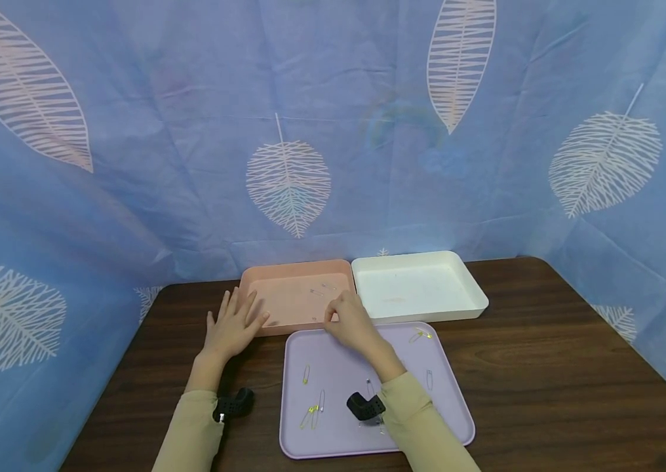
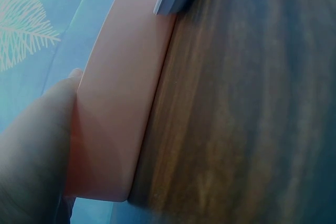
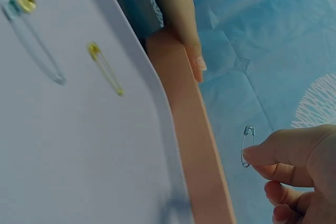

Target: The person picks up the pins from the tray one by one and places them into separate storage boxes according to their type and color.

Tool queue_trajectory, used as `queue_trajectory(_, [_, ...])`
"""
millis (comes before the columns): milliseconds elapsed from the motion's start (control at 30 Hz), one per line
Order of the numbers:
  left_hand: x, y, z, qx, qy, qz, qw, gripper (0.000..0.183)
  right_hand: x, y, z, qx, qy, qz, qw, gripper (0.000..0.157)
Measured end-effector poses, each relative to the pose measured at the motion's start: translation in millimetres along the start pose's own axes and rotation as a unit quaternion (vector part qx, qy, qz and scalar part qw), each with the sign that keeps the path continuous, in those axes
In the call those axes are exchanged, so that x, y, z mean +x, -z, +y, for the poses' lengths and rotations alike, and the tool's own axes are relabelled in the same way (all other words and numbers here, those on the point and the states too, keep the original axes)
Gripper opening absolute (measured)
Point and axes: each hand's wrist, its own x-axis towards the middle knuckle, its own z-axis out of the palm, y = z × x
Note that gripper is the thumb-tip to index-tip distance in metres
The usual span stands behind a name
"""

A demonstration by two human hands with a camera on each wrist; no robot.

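My right hand point(image 1: 353, 322) pinches a silver safety pin point(image 3: 249, 130) between thumb and forefinger, above the near right part of the pink tray point(image 1: 286, 298). My left hand point(image 1: 231, 331) rests at the tray's near left corner, fingers spread and straight, thumb over the rim. A few silver safety pins point(image 1: 317, 292) lie inside the pink tray. On the lilac tray point(image 1: 339, 357) in front are several gold safety pins point(image 1: 306, 375) and silver ones, some partly hidden by the right forearm.
A white tray point(image 1: 415, 288) stands right of the pink one, close against it. The trays sit on a dark wooden table point(image 1: 545, 367). Behind hangs a blue curtain point(image 1: 356, 183) with white leaf prints. Each wrist carries a black strap mount point(image 1: 366, 406).
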Motion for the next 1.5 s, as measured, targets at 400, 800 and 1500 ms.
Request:
queue_trajectory(400, [-0.5,3.3,-2.5,0.004,0.000,0.004,1.0000,0.078,37,3.2,-6,-0.022,0.004,0.016,1.000,0.013])
queue_trajectory(800, [0.0,-0.8,-2.5,0.003,0.000,0.003,1.0000,0.079,59,-6.0,-5,-0.068,0.003,0.018,0.998,0.013])
queue_trajectory(1500, [1.0,-0.2,-0.9,0.001,-0.001,0.001,1.0000,0.079,104,-25.2,12,-0.177,0.078,0.016,0.981,0.012])
